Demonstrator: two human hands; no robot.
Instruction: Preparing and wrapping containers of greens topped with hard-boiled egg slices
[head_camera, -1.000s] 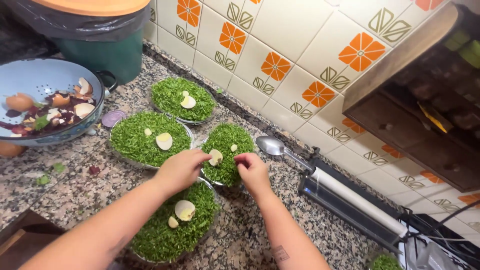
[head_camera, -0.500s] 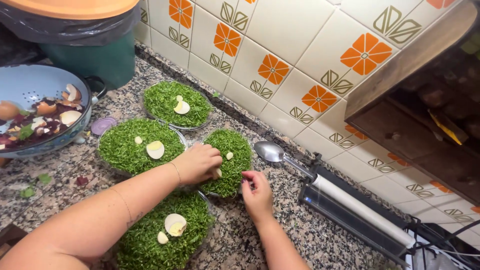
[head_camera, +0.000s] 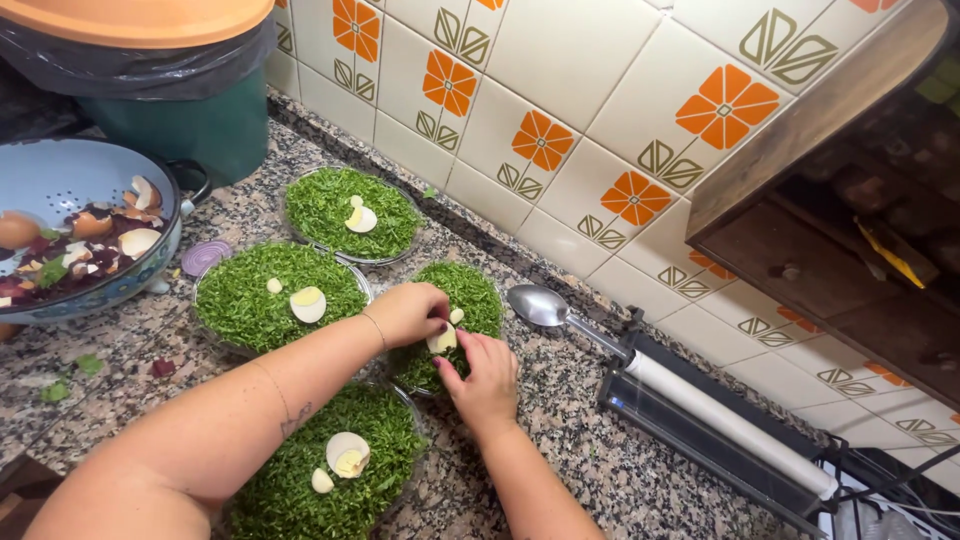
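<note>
Since earlier frame, right hand (head_camera: 487, 380) joined left hand (head_camera: 408, 313); both grips pinch egg piece (head_camera: 441, 340) over back-edge greens plate (head_camera: 478, 290). Three plates topped; fourth underway.

Colander (head_camera: 60, 180): blue, holds eggshells and peelings
Spoon (head_camera: 545, 308): on granite desk (head_camera: 590, 440)
Wall (head_camera: 560, 90): orange-flower tiles
</note>
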